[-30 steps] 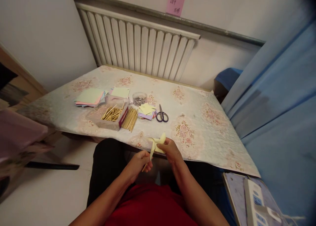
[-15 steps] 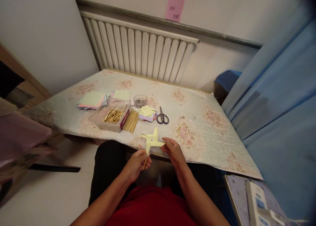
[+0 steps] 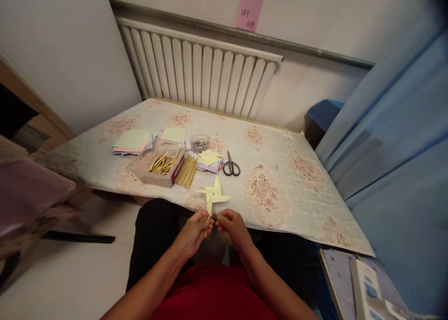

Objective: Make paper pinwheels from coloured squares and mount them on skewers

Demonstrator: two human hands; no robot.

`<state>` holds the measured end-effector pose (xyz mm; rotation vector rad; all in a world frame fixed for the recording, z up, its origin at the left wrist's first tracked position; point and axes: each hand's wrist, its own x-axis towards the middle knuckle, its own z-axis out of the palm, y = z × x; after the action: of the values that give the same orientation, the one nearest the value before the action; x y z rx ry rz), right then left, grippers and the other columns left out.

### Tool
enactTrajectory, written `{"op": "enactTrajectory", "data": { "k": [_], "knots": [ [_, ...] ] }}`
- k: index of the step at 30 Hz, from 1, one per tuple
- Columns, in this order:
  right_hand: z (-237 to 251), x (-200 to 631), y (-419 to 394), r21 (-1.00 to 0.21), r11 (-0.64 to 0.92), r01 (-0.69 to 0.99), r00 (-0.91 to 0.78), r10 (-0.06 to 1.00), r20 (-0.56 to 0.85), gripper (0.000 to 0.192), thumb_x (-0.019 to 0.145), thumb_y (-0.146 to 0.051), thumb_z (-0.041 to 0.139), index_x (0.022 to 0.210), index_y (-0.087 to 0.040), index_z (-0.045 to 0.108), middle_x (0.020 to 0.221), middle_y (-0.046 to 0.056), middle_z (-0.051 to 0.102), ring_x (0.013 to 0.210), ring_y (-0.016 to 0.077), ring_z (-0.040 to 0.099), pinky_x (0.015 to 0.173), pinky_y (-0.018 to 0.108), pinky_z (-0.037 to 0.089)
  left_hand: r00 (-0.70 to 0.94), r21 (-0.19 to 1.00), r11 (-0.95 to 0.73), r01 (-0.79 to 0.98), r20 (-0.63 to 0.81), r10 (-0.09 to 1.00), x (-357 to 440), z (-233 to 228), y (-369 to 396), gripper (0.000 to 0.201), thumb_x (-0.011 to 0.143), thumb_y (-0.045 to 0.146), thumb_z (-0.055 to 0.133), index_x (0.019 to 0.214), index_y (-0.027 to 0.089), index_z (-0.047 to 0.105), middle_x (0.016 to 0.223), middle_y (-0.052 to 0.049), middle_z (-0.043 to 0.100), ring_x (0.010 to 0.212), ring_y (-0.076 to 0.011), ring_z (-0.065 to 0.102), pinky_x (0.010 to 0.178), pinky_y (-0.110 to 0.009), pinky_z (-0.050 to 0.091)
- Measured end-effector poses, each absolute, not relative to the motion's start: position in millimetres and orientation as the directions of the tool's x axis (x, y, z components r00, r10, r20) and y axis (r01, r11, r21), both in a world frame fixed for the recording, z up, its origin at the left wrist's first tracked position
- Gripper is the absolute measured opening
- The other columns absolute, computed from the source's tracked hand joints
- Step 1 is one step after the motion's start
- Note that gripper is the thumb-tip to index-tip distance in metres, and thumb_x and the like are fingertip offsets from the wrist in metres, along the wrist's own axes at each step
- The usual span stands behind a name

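Pinwheel (image 3: 213, 197), pale yellow, is held up right at the near edge of the table (image 3: 280, 189), just over the lap. Its stick is pinched by the left hand (image 3: 193, 230), fingers closed around it, while the right hand (image 3: 231, 224) is closed on the stick's lower part too, fingertips nearly touching the left's. Scissors (image 3: 231, 166), a box of sticks (image 3: 161, 165) and paper stacks (image 3: 133, 141) are kept further back, so a bare strip of tablecloth is left to the right of the hands. A blue curtain (image 3: 395, 138) is hung close along the table's right edge.
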<state>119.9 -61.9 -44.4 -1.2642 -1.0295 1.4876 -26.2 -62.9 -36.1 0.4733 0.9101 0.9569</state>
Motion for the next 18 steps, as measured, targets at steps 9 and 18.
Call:
{"op": "enactTrajectory", "data": {
  "k": [9,18],
  "knots": [
    [-54,116,-66,-0.938,-0.315,-0.147,-0.15,0.944,-0.293,0.016,0.067,-0.03,0.068,0.077,-0.018,0.067,0.063,-0.001,0.066,0.05,0.0112,0.055,0.052,0.023,0.041,0.251,0.727,0.533,-0.433,-0.471,0.846,-26,-44,-65,0.026,0.063,0.028,0.078,0.068,0.013,0.057,0.063,-0.001,0.059,0.058,-0.0081,0.056,0.058,-0.02,0.046],
    [-54,113,-68,-0.941,-0.31,-0.136,-0.166,0.944,-0.286,0.014,0.069,-0.024,0.064,0.08,-0.017,0.067,0.062,-0.001,0.065,0.051,0.0101,0.052,0.052,0.022,0.037,0.251,0.831,0.52,-0.197,-0.47,0.846,-24,-48,-71,0.037,0.075,0.05,0.064,0.071,0.016,0.05,0.057,0.003,0.055,0.045,-0.0066,0.048,0.045,-0.018,0.033]
  ]
}}
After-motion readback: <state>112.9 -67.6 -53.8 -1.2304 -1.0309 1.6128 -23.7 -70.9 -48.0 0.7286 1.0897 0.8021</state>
